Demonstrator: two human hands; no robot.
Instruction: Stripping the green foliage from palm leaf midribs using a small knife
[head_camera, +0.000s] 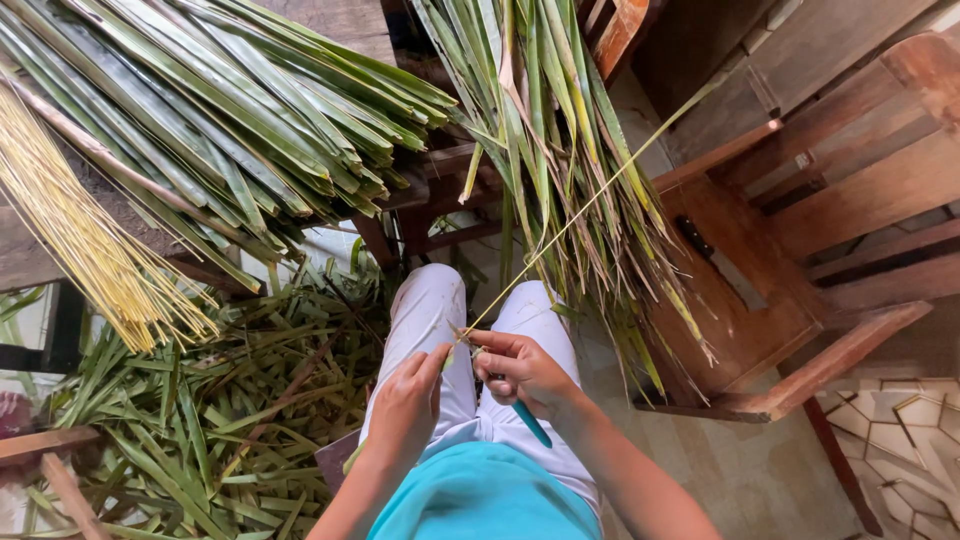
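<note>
My left hand (408, 400) pinches the near end of a long thin yellow-green leaf midrib (590, 200) that runs up and to the right across the hanging leaves. My right hand (520, 372) is closed on a small knife with a teal handle (532, 424), held against the same end of the midrib. Both hands sit above my lap in white trousers (432, 310).
Long green palm leaves (230, 110) lie on a wooden bench at the upper left beside a bundle of stripped yellow midribs (90, 250). More leaves (570, 150) hang ahead. Cut leaf strips (220, 420) cover the floor at left. A wooden chair (830, 230) with a dark knife-like tool stands at right.
</note>
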